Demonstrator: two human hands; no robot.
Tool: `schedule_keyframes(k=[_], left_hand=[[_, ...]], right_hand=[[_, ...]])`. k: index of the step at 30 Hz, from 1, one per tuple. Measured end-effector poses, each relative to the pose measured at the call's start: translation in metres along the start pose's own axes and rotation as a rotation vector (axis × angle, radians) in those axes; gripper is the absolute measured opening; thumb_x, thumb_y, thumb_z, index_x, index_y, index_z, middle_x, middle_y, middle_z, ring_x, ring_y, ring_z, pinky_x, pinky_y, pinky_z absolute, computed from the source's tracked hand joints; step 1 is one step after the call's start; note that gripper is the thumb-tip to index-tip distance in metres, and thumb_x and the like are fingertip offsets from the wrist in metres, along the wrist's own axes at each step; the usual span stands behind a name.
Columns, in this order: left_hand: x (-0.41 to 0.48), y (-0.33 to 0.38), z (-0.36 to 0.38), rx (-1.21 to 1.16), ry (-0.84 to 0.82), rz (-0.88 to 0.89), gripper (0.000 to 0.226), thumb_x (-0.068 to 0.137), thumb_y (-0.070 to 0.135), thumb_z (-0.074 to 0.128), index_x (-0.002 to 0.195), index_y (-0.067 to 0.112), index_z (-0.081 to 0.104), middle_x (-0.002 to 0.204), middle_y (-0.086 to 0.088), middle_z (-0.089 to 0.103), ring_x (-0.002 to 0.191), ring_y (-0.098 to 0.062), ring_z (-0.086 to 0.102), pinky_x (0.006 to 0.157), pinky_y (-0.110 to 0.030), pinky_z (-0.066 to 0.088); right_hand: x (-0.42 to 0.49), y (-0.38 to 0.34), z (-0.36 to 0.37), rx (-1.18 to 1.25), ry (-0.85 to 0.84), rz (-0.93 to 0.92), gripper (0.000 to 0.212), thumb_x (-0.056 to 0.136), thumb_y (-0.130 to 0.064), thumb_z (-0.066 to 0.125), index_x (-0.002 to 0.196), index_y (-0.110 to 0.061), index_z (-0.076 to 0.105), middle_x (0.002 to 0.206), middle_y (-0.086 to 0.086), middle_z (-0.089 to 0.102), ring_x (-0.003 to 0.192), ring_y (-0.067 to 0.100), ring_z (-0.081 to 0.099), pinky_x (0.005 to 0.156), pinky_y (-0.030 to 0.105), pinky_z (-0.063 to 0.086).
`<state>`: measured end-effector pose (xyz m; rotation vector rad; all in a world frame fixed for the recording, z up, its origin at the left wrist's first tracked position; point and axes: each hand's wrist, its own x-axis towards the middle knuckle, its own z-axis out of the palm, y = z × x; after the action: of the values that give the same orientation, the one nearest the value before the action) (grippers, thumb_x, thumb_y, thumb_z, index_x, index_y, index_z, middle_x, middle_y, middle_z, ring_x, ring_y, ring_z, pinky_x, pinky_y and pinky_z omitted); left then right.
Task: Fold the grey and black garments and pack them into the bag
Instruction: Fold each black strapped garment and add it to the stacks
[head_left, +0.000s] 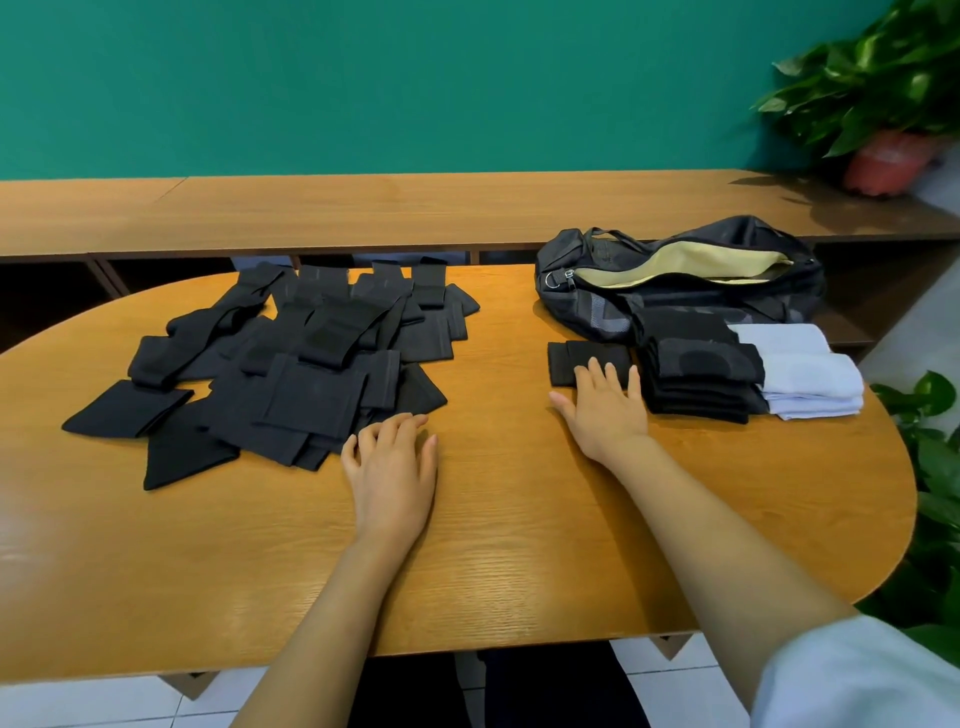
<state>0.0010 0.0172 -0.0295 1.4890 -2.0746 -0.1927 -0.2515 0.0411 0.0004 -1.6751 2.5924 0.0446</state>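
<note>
The wooden table (493, 545) runs bare along its near edge at 6 o'clock and up a centre strip to 12; its right end curves round. A loose pile of black garments (291, 364) sprawls at 10 o'clock. The black bag (576, 306) lies unzipped at 1 o'clock, just behind a folded black stack (696, 374) and a folded pale grey stack (800, 374). The left hand (392, 467) lies flat, fingers relaxed, tips at the pile's near edge. The right hand (605, 410) lies flat, fingers splayed, tips on a small folded black piece (587, 358).
</note>
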Motion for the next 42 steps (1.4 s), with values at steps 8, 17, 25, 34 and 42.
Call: schedule_keyframes(k=[8, 17, 25, 34, 42], left_hand=[[0.001, 0.001, -0.001, -0.012, 0.005, 0.0, 0.03, 0.098, 0.033, 0.051, 0.123, 0.022, 0.062, 0.125, 0.006, 0.061, 0.118, -0.016, 0.046, 0.113, -0.044, 0.021], [-0.001, -0.014, -0.018, 0.059, 0.101, 0.088, 0.031, 0.095, 0.028, 0.057, 0.122, 0.018, 0.065, 0.133, -0.002, 0.058, 0.126, -0.022, 0.047, 0.117, -0.049, 0.014], [-0.001, -0.04, -0.026, 0.21, -0.061, 0.041, 0.059, 0.099, 0.053, 0.022, 0.144, 0.023, 0.045, 0.159, -0.001, 0.025, 0.149, -0.022, 0.012, 0.115, -0.053, -0.012], [-0.001, -0.037, -0.029, 0.231, -0.115, 0.0, 0.063, 0.098, 0.055, 0.013, 0.145, 0.025, 0.042, 0.161, 0.003, 0.019, 0.15, -0.018, 0.005, 0.114, -0.057, -0.013], [-0.002, -0.037, -0.029, 0.218, -0.114, 0.01, 0.048, 0.102, 0.047, 0.033, 0.14, 0.023, 0.05, 0.159, 0.002, 0.026, 0.149, -0.02, 0.01, 0.115, -0.058, -0.012]], right_hand=[[0.004, 0.006, 0.003, 0.054, 0.005, -0.029, 0.068, 0.101, -0.057, 0.018, 0.154, -0.014, 0.019, 0.163, 0.008, 0.011, 0.15, 0.027, 0.004, 0.118, 0.049, -0.005], [-0.022, -0.044, -0.001, 0.198, 0.074, -0.32, 0.058, 0.102, -0.05, 0.026, 0.152, -0.021, 0.024, 0.162, -0.002, 0.012, 0.15, 0.018, 0.0, 0.12, 0.046, -0.005], [-0.028, -0.12, 0.014, 0.245, -0.03, -0.585, 0.056, 0.104, -0.045, 0.026, 0.156, -0.026, 0.012, 0.163, -0.008, 0.005, 0.149, 0.014, -0.007, 0.12, 0.048, -0.006], [-0.046, -0.103, 0.014, 0.19, 0.145, -0.551, 0.058, 0.101, -0.05, 0.023, 0.146, -0.018, 0.041, 0.142, -0.003, 0.046, 0.142, 0.014, 0.027, 0.121, 0.04, -0.004], [-0.083, -0.055, 0.021, 0.252, 0.254, -0.507, 0.083, 0.093, -0.066, 0.001, 0.128, -0.02, 0.06, 0.11, -0.012, 0.057, 0.113, 0.005, 0.051, 0.122, 0.038, -0.004]])
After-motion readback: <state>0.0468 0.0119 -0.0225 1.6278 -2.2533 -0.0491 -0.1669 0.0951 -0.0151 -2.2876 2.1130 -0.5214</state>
